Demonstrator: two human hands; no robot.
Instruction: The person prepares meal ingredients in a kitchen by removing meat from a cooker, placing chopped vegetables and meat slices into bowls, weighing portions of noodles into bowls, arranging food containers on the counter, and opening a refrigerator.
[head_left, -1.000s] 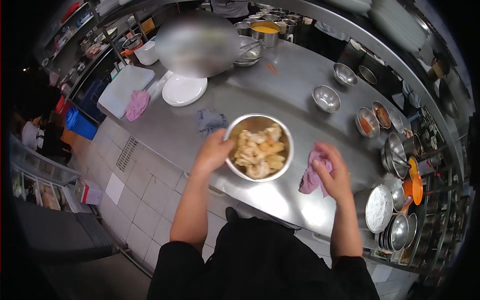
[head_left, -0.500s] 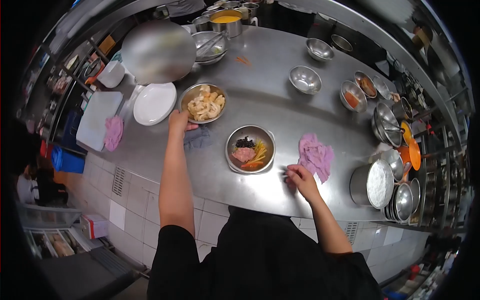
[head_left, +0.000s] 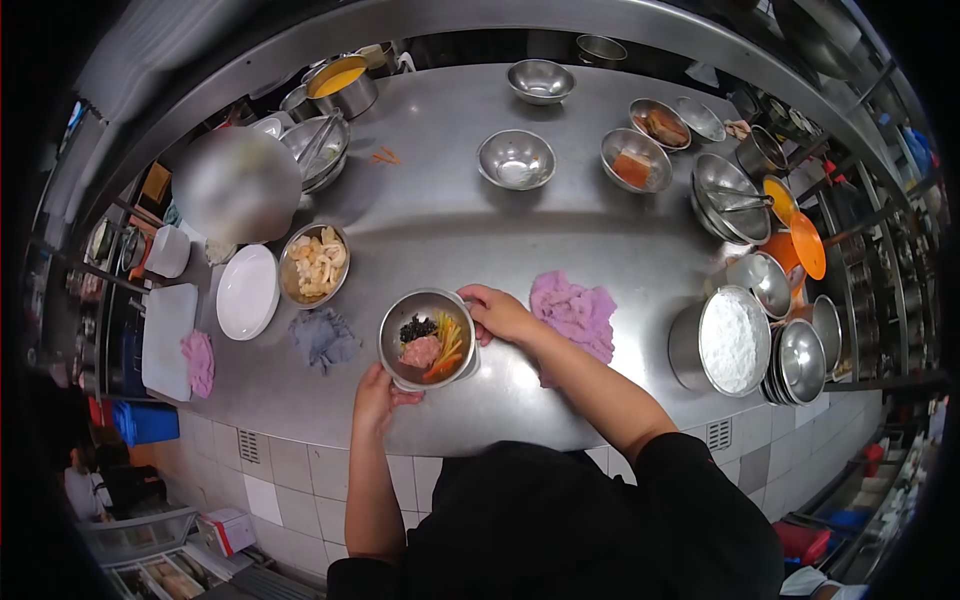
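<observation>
A steel bowl (head_left: 425,305) stands near the front of the counter, with pink minced meat (head_left: 420,351), dark shreds (head_left: 417,327) and yellow and orange strips (head_left: 447,345) in it. My left hand (head_left: 377,397) grips its lower left side, and my right hand (head_left: 492,312) has its fingers closed on the upper right rim. What lies beneath this bowl is mostly hidden. Up and to the left, a bowl of pale yellow chunks (head_left: 318,264) sits beside a white oval plate (head_left: 247,292). A grey cloth (head_left: 325,340) lies left of my hands, a pink cloth (head_left: 574,314) right of them.
Steel bowls (head_left: 516,160) stand farther back, one holding an orange block (head_left: 634,167). To the right are a pot of white powder (head_left: 735,342), stacked bowls (head_left: 802,360) and an orange ladle (head_left: 807,246). A white board (head_left: 170,341) lies at the left; a pot of yellow liquid (head_left: 345,90) is behind.
The bowl of chunks has been set down at the left and released. Both hands have come to the bowl with meat and strips. The camera view has turned to the right.
</observation>
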